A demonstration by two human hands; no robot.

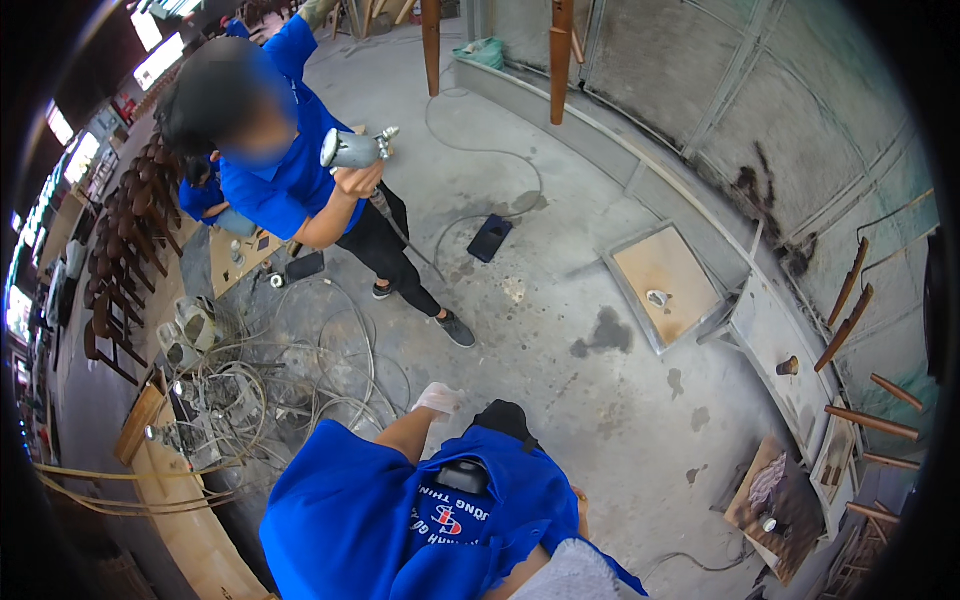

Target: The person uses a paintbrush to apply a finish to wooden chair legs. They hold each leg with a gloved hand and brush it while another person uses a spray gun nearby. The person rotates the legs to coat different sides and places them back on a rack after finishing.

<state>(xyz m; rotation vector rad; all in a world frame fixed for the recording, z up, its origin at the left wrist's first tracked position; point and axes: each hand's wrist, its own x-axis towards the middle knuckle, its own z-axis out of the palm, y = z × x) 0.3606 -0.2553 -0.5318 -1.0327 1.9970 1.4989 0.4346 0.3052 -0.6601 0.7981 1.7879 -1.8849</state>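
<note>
gloved left hand [438, 398] extended forward, over floor [545, 370]

The spray gun [355, 151] has a grey metal body with a low sheen; the person's blue shirt [340, 510] is smooth, matt cloth. The thin white glove [438, 399] looks matt and wrinkled. The hanging legs [562, 62] are smooth, lightly glossy brown wood; the floor [520, 365] appears matt, stained concrete.

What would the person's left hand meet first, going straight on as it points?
Probably nothing close by: the white-gloved left hand points out over stained concrete floor. Depth is unclear; if it slants downward, the floor comes first.
</note>
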